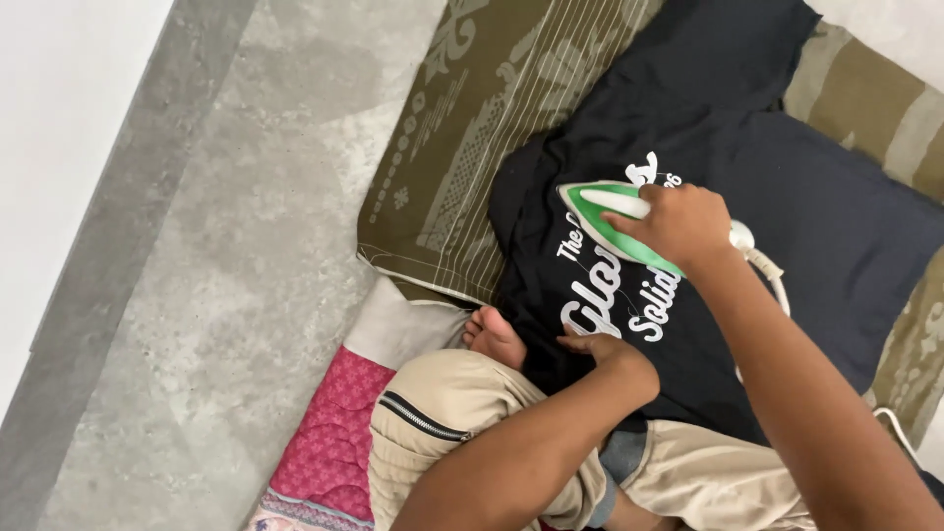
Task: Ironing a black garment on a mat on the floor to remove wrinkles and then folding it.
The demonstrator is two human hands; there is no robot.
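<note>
Flattened fingers made up the left grip (602,347): that hand lay spread and pressed palm-down on the near edge of the black T-shirt (806,226), pinching nothing, just beside the bare foot (495,336) tucked under the person's beige trousers (442,413). Beyond it the right grip (678,224) was wrapped tight round the handle of the green and white iron (610,218), which sat flat on the shirt over the white printed lettering. The shirt itself lay spread on an olive patterned cloth (472,128) laid over the grey floor (246,197), with a pink quilted mat (329,433) under the person's knee.

Judging from this, doing the pass well would have called for the left hand to hold the fabric taut and stay apart from the soleplate, and for the iron to move steadily over the print instead of resting on it, since printed ink could scorch or stick.

Much was hard to read. The right hand covered most of the iron's handle and rear, so no dial showed. Its white cord (777,280) ran behind the right forearm and out of sight. The shirt's far sleeve and hem were cut off by the frame's top and right edges.
</note>
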